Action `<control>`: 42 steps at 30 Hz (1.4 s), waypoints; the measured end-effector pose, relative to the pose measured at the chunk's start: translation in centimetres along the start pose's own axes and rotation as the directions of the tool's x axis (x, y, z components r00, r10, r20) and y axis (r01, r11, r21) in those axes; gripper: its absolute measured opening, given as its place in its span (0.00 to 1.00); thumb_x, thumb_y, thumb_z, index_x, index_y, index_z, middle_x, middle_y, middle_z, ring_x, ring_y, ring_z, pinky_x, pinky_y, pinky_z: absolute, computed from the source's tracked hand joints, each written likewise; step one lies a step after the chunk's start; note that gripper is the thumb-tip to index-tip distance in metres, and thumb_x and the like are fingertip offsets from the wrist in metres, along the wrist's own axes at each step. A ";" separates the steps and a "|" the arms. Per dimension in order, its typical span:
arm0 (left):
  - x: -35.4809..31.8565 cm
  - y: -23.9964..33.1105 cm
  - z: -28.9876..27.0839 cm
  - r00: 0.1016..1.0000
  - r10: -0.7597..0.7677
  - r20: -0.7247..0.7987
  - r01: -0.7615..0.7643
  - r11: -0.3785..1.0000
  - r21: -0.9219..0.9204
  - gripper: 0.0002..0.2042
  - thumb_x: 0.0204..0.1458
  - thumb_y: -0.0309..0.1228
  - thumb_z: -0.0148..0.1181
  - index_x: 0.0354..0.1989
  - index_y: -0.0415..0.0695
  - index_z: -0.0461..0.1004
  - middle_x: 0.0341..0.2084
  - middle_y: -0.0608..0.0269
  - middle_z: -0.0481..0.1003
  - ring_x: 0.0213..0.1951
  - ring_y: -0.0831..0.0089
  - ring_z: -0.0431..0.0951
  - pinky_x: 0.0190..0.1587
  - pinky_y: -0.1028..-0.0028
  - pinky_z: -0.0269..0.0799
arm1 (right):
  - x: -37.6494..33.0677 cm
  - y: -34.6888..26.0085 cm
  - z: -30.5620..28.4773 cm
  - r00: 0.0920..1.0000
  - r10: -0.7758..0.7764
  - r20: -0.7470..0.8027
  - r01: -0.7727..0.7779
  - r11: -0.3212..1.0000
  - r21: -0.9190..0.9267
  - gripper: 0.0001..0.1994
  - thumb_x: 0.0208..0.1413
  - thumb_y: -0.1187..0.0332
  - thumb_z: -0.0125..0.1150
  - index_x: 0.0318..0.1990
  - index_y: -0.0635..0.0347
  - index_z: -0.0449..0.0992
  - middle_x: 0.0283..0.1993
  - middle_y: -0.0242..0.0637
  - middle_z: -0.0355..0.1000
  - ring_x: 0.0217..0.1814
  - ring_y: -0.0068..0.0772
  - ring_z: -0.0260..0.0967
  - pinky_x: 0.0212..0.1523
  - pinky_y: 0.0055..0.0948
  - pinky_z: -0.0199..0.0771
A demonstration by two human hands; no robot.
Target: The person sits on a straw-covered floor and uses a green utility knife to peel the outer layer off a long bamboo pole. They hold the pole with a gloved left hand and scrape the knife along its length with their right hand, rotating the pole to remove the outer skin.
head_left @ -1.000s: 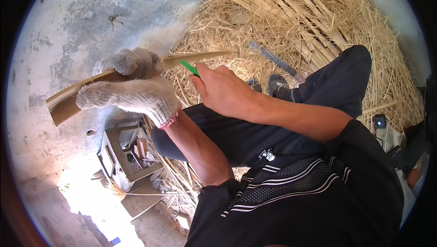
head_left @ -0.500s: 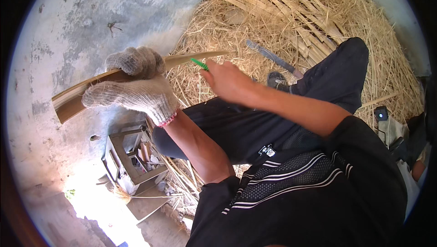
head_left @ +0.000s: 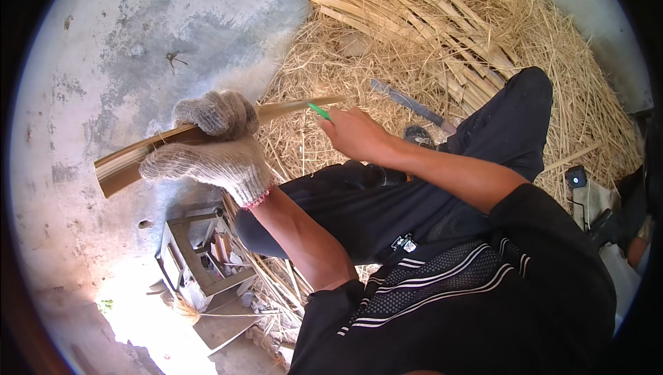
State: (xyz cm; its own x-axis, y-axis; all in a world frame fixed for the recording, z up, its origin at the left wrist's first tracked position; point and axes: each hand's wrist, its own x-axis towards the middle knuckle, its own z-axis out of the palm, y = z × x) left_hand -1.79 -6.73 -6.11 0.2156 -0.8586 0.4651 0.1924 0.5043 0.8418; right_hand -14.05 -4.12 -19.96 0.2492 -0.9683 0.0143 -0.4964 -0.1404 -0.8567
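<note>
My left hand [head_left: 219,147], in a grey knitted work glove with a red-edged cuff, is closed around a bundle of long split-bamboo strips [head_left: 119,172]. The wide cut ends stick out to the left by the wall. On the other side, a thin tapering end [head_left: 293,107] reaches past the glove to the right. My bare right hand [head_left: 358,133] is closed on a small bright green tool [head_left: 318,111]. Only its green part shows, pointing at the thin strip end; the rest lies hidden in my fingers. Whether it touches the strip, I cannot tell.
Straw-like shavings [head_left: 331,64] cover the floor, with long pale strips [head_left: 421,19] piled at the back. A long-bladed knife [head_left: 411,104] lies beyond my right forearm. At the left are a stained wall [head_left: 90,50] and a wooden stool frame [head_left: 183,237] with scraps inside.
The whole view has shifted, so most things sit lower in the picture. Both hands have moved slightly right, still holding the bamboo strips and the green tool.
</note>
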 end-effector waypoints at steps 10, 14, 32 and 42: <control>0.4 0.0 -1.6 1.000 -0.003 0.008 0.004 0.999 -0.052 0.42 0.30 0.85 0.35 0.13 0.50 0.59 0.07 0.71 0.51 0.10 0.77 0.48 0.10 0.73 0.47 | -1.0 -3.4 -1.0 0.998 0.057 0.020 -0.059 0.990 0.127 0.20 0.67 0.60 0.43 0.41 0.75 0.68 0.28 0.64 0.72 0.32 0.64 0.73 0.33 0.54 0.74; 0.2 -0.3 -2.1 0.996 -0.013 0.085 0.030 0.979 -0.200 0.41 0.33 0.83 0.35 0.13 0.49 0.60 0.07 0.71 0.51 0.09 0.77 0.48 0.10 0.72 0.47 | -1.9 -4.6 -2.2 0.999 0.028 0.036 -0.035 0.980 0.198 0.19 0.67 0.59 0.43 0.41 0.73 0.67 0.27 0.62 0.72 0.32 0.67 0.72 0.34 0.57 0.71; 1.4 -0.9 -2.5 0.931 0.095 0.353 -0.018 0.976 -0.215 0.41 0.39 0.80 0.35 0.15 0.48 0.64 0.06 0.68 0.56 0.09 0.72 0.58 0.09 0.71 0.55 | -0.2 5.8 4.0 0.994 0.010 -0.106 -0.011 1.000 -0.009 0.13 0.66 0.62 0.48 0.44 0.65 0.65 0.19 0.60 0.68 0.24 0.67 0.68 0.26 0.55 0.66; 0.6 -0.3 -0.5 0.996 0.053 0.072 -0.049 0.997 -0.061 0.41 0.36 0.82 0.36 0.12 0.50 0.58 0.07 0.70 0.53 0.08 0.76 0.50 0.09 0.73 0.45 | -1.6 -1.3 1.7 0.981 -0.058 -0.186 0.102 0.967 0.234 0.13 0.66 0.62 0.48 0.43 0.66 0.64 0.18 0.59 0.67 0.23 0.68 0.67 0.24 0.55 0.65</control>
State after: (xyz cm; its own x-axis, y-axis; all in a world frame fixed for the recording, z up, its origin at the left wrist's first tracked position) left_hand -1.24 -7.31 -6.26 0.1565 -0.8349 0.5277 0.2399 0.5504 0.7997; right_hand -12.39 -2.05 -19.72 0.1183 -0.9800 0.1600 -0.2603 -0.1861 -0.9474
